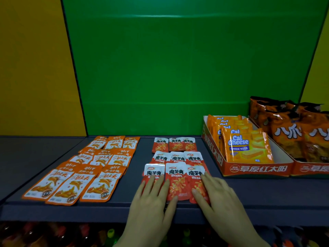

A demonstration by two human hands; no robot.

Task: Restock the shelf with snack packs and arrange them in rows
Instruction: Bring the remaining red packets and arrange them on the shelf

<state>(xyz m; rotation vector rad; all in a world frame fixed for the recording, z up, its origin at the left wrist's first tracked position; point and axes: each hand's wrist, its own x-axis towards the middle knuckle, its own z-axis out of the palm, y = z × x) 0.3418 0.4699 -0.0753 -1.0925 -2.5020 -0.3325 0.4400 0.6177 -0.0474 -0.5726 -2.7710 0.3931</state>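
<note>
Nine orange fish-snack packs lie flat on the left half of the dark shelf, in three overlapping rows of three running from its back to its front edge. At the shelf's middle, nine red snack packs lie in three rows of three. The left hand rests on the front-left pack of this block with its fingers straight, its thumb at the lower edge of the middle pack. The right hand lies flat on the front-right pack, fingers spread. The two hands are apart, the middle front pack showing between them, and neither grips anything. On the shelf's right end a red cardboard tray holds upright Cal Cheese wafer packs. Just beyond it, a second tray holds orange-brown bags.
</note>
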